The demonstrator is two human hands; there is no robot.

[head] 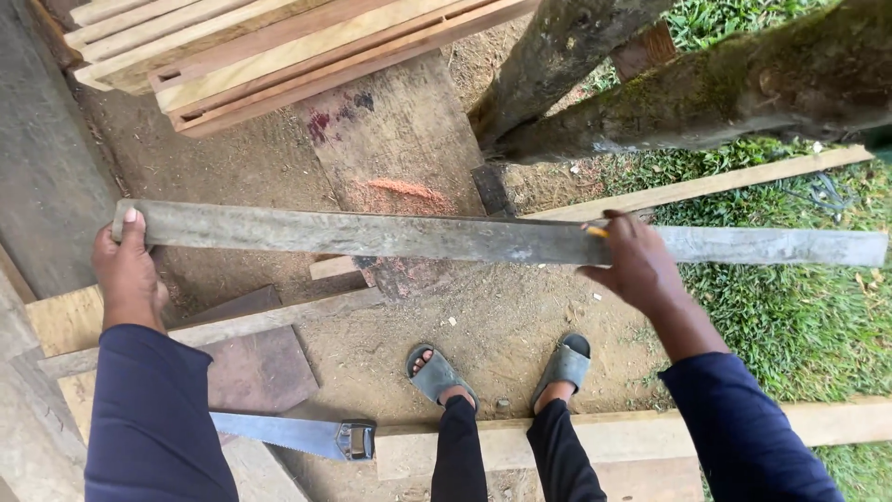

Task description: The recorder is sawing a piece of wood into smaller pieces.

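Hands (left (128,274), right (636,263)) grip grey plank (418,237) held level.

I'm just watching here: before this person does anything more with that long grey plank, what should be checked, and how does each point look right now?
1. Left hand grips the end of the grey plank: ok, thumb over the top edge.
2. Right hand holds the plank further along: ok, though a yellow pencil sits in the same fingers.
3. Plank level: ok, roughly horizontal between the hands.
4. Feet under the plank: not ok, open grey sandals leave the toes bare.
5. Handsaw out of the way: ok, lying on a board by the left sleeve.
6. Far end clear of the tree trunks: cannot tell.
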